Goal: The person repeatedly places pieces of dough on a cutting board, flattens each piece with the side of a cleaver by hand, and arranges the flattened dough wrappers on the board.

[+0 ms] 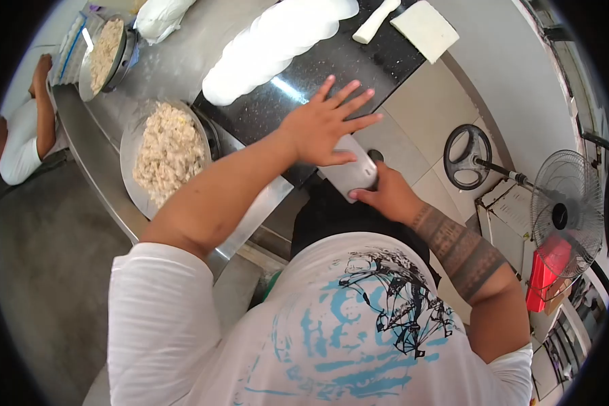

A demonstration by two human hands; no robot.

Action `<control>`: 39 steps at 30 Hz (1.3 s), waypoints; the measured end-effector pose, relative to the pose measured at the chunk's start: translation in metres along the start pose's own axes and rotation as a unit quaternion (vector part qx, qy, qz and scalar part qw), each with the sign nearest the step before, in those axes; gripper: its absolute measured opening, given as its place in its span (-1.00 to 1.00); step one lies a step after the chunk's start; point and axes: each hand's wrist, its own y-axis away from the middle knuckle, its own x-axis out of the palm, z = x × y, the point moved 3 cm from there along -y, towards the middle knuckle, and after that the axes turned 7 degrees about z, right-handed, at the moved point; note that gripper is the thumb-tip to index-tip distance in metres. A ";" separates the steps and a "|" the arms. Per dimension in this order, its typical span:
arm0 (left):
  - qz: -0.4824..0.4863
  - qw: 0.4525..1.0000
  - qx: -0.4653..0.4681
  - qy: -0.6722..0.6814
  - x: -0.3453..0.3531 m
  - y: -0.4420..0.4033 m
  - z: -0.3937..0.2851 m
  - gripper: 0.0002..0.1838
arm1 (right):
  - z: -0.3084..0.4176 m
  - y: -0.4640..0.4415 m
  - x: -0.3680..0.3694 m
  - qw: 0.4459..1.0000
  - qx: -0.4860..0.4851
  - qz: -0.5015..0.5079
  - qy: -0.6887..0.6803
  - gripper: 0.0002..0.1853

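While my right hand (389, 193) grasps a pale flat object (348, 176) beside the black counter (386, 71), my left hand (318, 128), fingers spread, grips nothing over it. Progress, I judge: dough (271, 47) twisted, uncut; chunky mixture (169, 145) heaped separately.

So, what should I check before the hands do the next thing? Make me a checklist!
1. Right hand gripping the pale grey, smooth rectangular object: ok.
2. Left hand touching that object: cannot tell; its fingers are spread.
3. Long white twisted roll lying on the shiny black speckled worktop: ok.
4. Flat, square cream slab well away from the worktop's edge: not ok, it's right by it.
5. Beige lumpy mix in its round pale bowl: ok.
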 end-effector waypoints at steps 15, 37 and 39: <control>-0.017 0.999 -0.012 -0.028 -0.015 0.023 0.018 0.00 | 0.016 -0.027 0.001 0.997 -0.067 0.017 -0.016 -0.39; 0.079 0.916 -0.328 0.218 -0.034 0.038 0.014 -0.72 | -0.010 0.064 -0.036 0.991 0.025 0.052 0.117 -0.51; -0.034 0.904 -0.354 0.236 -0.020 0.057 0.020 -0.74 | -0.002 0.065 -0.054 0.995 0.058 -0.014 0.082 -0.49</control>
